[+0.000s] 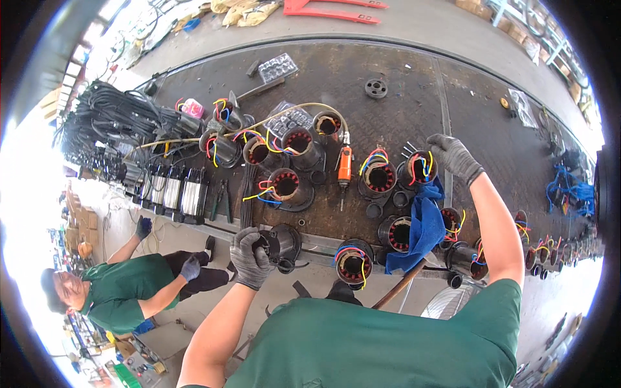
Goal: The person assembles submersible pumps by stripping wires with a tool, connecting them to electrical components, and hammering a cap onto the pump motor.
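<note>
My left hand (251, 260), in a grey knit glove, has its fingers curled on the rim of a black motor housing (281, 247) at the near table edge. My right hand (457, 158), gloved alike, is at the far right side of a wound motor stator (419, 168) with coloured wires. Its fingers are drawn together; anything between them is too small to make out. A few long screws (409, 149) lie just left of its fingertips. A blue cloth (424, 226) drapes below that stator. An orange power screwdriver (345, 167) lies mid-table.
Several stators in black housings (297, 143) stand about the dark table (388, 71). Black cables (116, 116) and silver motor bodies (192, 196) are piled at left. A round black part (376, 88) lies farther back. Another person (136, 284) in a green shirt stands at left.
</note>
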`<state>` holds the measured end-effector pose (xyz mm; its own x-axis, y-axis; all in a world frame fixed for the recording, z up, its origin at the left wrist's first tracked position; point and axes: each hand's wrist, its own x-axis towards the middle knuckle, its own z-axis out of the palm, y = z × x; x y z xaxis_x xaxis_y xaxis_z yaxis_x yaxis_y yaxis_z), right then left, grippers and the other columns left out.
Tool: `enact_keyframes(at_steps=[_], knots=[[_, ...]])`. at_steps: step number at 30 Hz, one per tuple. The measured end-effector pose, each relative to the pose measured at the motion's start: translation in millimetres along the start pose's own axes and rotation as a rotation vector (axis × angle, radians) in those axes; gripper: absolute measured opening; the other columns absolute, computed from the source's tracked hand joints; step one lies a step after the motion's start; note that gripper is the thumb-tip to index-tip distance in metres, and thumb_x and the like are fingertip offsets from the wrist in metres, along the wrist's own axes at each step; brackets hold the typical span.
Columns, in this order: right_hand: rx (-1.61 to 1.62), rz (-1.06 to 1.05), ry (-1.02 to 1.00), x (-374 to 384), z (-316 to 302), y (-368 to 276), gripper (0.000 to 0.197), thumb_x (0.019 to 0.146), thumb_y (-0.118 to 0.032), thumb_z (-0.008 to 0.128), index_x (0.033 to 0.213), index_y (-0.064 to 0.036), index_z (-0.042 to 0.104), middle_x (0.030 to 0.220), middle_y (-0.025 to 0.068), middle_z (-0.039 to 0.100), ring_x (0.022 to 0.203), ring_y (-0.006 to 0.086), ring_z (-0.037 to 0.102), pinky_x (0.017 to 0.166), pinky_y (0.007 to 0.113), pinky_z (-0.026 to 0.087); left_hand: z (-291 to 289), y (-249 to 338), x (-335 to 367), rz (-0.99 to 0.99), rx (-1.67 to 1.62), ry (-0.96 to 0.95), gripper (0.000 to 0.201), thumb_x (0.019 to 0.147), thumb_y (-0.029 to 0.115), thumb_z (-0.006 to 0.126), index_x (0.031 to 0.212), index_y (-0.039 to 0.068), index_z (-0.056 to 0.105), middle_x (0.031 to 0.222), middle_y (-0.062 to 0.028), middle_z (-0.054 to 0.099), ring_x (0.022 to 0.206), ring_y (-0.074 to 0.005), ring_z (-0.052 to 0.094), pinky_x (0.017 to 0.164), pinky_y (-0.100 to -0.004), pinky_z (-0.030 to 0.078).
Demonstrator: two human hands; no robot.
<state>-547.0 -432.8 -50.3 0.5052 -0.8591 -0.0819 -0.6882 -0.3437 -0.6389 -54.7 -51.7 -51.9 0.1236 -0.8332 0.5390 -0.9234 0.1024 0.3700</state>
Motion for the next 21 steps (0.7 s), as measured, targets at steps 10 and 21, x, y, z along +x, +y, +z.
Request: enact_keyframes(at_steps=[10,21], knots=[[0.523,0.351,-0.190,38,93,224,0.025,0.105,-0.027,0.058,0.118,-0.0100,0.071,0.110,0.0100,0.075,0.098,0.0270,0.072,0.082,0.045,0.058,-3,15,9,-0.887,-0.713,-0.127,0.025,0.101,0.030,0.064,0.109,0.009,0.074,0.112,-0.0127,0.073,0.101,-0.0312,0.069,0.089,-0.0454,0.057],[0.467,0.152,-0.080,123,139,361,0.015,0.092,-0.024,0.074,0.094,-0.0095,0.070,0.087,0.0023,0.071,0.081,0.0202,0.068,0.072,0.037,0.056,-3,8,-5,-0.101,-0.085,-0.058,0.043,0.075,0.014,0.067,0.117,0.009,0.060,0.121,-0.0177,0.063,0.112,-0.0422,0.062,0.097,-0.0543,0.051]])
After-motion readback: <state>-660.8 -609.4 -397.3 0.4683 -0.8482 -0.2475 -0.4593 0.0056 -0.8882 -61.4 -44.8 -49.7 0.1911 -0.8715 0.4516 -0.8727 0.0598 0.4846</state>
